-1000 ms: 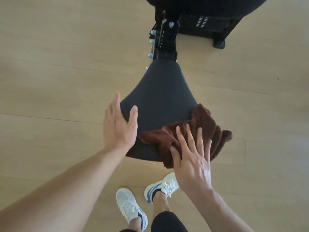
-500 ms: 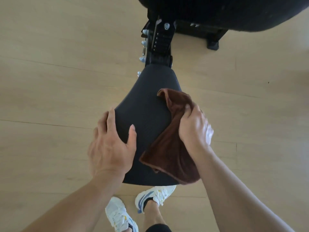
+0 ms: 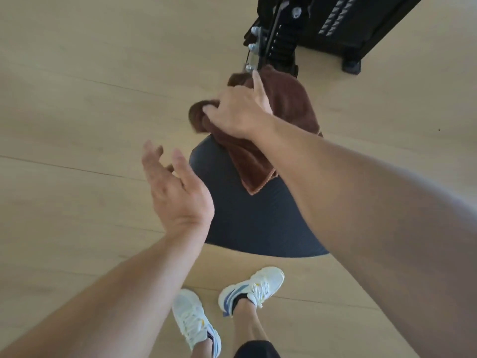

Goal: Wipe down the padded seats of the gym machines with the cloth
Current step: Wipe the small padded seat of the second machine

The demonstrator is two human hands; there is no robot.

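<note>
The dark padded seat (image 3: 247, 215) runs lengthwise away from the person, narrowing toward the machine frame (image 3: 281, 40). At that far end the right hand (image 3: 240, 109) presses the brown cloth (image 3: 291, 104) flat, gripping its bunched edge. The left hand (image 3: 175, 187) hovers open, empty, at the seat's near left edge.

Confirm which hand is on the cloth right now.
The right hand, pressed on the brown cloth at the seat's far end. The left hand is open, empty, beside the seat's left edge.
</note>
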